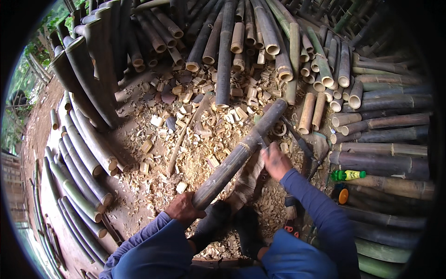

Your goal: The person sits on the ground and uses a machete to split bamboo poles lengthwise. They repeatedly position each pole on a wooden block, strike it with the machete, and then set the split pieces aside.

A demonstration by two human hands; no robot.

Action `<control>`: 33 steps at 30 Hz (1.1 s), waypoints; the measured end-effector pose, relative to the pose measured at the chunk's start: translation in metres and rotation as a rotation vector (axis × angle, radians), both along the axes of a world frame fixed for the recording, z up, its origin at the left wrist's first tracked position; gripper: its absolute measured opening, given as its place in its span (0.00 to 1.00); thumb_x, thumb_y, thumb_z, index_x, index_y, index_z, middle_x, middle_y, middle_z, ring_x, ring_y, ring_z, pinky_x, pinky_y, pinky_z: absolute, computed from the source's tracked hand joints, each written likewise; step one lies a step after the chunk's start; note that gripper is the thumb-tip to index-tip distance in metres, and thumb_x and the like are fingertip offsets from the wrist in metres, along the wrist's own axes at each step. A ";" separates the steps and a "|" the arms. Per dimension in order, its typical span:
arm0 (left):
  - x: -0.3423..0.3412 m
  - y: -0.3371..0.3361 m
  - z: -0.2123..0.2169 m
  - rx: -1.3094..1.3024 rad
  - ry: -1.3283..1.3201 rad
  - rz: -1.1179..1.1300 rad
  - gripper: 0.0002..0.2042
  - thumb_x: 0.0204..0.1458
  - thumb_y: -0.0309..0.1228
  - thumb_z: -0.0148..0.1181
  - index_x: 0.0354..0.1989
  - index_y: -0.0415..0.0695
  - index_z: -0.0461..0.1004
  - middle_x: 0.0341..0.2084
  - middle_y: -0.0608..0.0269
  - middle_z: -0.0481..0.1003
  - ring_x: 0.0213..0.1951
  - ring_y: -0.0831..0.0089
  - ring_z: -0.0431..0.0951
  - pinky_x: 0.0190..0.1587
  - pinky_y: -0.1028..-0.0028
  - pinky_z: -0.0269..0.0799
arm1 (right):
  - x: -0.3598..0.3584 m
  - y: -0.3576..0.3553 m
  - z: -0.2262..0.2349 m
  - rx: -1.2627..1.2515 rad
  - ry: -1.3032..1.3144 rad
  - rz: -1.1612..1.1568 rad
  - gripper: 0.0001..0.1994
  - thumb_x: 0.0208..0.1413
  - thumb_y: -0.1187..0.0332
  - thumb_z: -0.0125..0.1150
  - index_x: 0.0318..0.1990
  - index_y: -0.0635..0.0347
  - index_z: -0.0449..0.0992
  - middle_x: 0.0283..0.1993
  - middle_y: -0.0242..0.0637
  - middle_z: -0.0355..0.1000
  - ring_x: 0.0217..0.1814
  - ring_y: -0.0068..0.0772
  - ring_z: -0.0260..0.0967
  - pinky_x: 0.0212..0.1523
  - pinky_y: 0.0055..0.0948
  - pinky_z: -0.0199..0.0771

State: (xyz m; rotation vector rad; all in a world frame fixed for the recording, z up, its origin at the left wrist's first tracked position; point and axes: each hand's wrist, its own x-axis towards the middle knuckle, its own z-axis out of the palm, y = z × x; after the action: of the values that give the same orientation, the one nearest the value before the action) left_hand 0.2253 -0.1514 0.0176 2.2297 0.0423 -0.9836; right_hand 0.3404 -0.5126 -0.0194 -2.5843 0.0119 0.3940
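Note:
A long dark bamboo pole [237,156] slants from my lap up toward the right. It rests on a pale wooden block [248,181] between my dark boots [211,223]. My left hand [183,209] is wrapped around the pole's near end. My right hand [275,161] is closed in a fist against the pole's right side, partway along it. It seems to grip a thin knife-like tool [264,143], of which little shows. Both arms are in blue sleeves.
Bamboo poles are stacked at the left [81,153], across the top [223,51] and at the right [385,135]. Chips and short cut rings [200,116] litter the ground. A dark long-handled tool [299,144], a green bottle [347,175] and an orange round object [343,195] lie at the right.

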 end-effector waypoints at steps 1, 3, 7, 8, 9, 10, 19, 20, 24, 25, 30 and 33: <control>0.004 -0.003 0.004 -0.017 0.009 -0.001 0.32 0.34 0.48 0.77 0.44 0.35 0.81 0.33 0.45 0.82 0.38 0.53 0.84 0.44 0.58 0.79 | 0.002 -0.015 -0.007 -0.079 -0.057 0.011 0.24 0.74 0.50 0.41 0.51 0.68 0.62 0.34 0.62 0.78 0.35 0.63 0.80 0.39 0.55 0.81; 0.008 0.005 0.009 -0.052 0.055 0.018 0.30 0.35 0.47 0.77 0.43 0.36 0.81 0.32 0.45 0.82 0.37 0.55 0.85 0.43 0.59 0.78 | 0.000 0.023 0.032 0.018 0.292 0.205 0.24 0.74 0.49 0.43 0.56 0.66 0.63 0.28 0.55 0.76 0.32 0.55 0.80 0.33 0.51 0.79; 0.007 0.010 0.001 -0.110 -0.002 -0.036 0.27 0.38 0.46 0.78 0.40 0.36 0.81 0.29 0.46 0.82 0.34 0.56 0.85 0.40 0.60 0.78 | -0.012 0.011 -0.002 0.031 0.011 0.218 0.19 0.73 0.52 0.46 0.51 0.61 0.60 0.24 0.51 0.73 0.21 0.53 0.73 0.27 0.50 0.78; 0.010 0.010 -0.001 -0.131 0.004 -0.045 0.26 0.39 0.46 0.78 0.39 0.36 0.81 0.28 0.47 0.82 0.33 0.56 0.85 0.40 0.60 0.78 | -0.007 0.010 -0.004 -0.069 -0.004 0.088 0.19 0.73 0.51 0.46 0.50 0.62 0.60 0.24 0.52 0.73 0.22 0.54 0.74 0.27 0.50 0.78; 0.011 0.011 -0.007 -0.153 0.011 -0.054 0.26 0.39 0.46 0.78 0.39 0.36 0.81 0.27 0.47 0.82 0.33 0.56 0.85 0.39 0.61 0.78 | -0.012 0.008 -0.004 -0.037 0.081 0.145 0.20 0.73 0.51 0.46 0.50 0.62 0.60 0.26 0.55 0.75 0.24 0.57 0.75 0.29 0.52 0.79; 0.006 0.023 -0.024 -0.180 0.026 -0.051 0.26 0.39 0.47 0.79 0.36 0.35 0.81 0.25 0.49 0.81 0.30 0.59 0.84 0.36 0.62 0.78 | -0.011 0.028 0.015 0.010 0.164 0.226 0.20 0.73 0.51 0.46 0.50 0.63 0.60 0.27 0.57 0.76 0.27 0.60 0.77 0.31 0.54 0.80; 0.017 0.040 -0.033 -0.367 0.141 -0.110 0.30 0.43 0.53 0.79 0.37 0.33 0.81 0.27 0.54 0.81 0.32 0.67 0.83 0.37 0.66 0.77 | -0.014 0.039 0.036 -0.038 0.300 0.222 0.22 0.74 0.53 0.45 0.52 0.70 0.64 0.33 0.58 0.77 0.34 0.60 0.80 0.37 0.51 0.80; 0.017 0.044 -0.036 -0.355 0.149 -0.114 0.30 0.43 0.53 0.79 0.38 0.33 0.81 0.27 0.54 0.81 0.32 0.67 0.83 0.37 0.66 0.78 | -0.023 0.039 0.033 -0.045 0.204 0.488 0.21 0.73 0.55 0.47 0.50 0.70 0.64 0.35 0.61 0.78 0.35 0.60 0.80 0.38 0.52 0.81; 0.032 0.035 -0.038 -0.473 0.292 -0.085 0.32 0.42 0.53 0.79 0.40 0.33 0.81 0.30 0.56 0.82 0.33 0.68 0.83 0.39 0.67 0.78 | -0.022 0.022 -0.006 -0.158 -0.166 0.239 0.21 0.73 0.50 0.44 0.50 0.62 0.61 0.34 0.60 0.78 0.31 0.63 0.80 0.36 0.56 0.82; 0.026 0.043 -0.058 -0.484 0.293 -0.072 0.31 0.43 0.51 0.78 0.43 0.33 0.80 0.31 0.57 0.83 0.34 0.69 0.83 0.40 0.67 0.78 | -0.023 0.043 0.007 -0.093 0.015 0.261 0.21 0.73 0.50 0.44 0.51 0.63 0.61 0.34 0.61 0.78 0.31 0.63 0.79 0.36 0.56 0.82; 0.031 0.036 -0.039 -0.473 0.305 -0.085 0.32 0.43 0.51 0.78 0.46 0.33 0.80 0.34 0.57 0.83 0.37 0.71 0.82 0.43 0.68 0.78 | -0.018 0.040 0.016 -0.094 0.086 0.142 0.23 0.74 0.50 0.41 0.53 0.67 0.63 0.31 0.61 0.76 0.30 0.60 0.79 0.36 0.53 0.82; 0.032 0.032 -0.041 -0.526 0.346 -0.074 0.33 0.44 0.53 0.78 0.47 0.36 0.81 0.37 0.55 0.82 0.40 0.69 0.81 0.45 0.67 0.76 | 0.010 -0.001 0.014 -0.141 0.147 -0.066 0.23 0.74 0.50 0.40 0.53 0.67 0.62 0.34 0.63 0.78 0.36 0.65 0.79 0.42 0.59 0.80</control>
State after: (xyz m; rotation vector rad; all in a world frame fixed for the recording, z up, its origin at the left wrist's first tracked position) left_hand 0.2576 -0.1195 -0.0235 1.5806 -0.1311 -1.2459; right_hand 0.3503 -0.5133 -0.0053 -2.6793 0.1823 0.5759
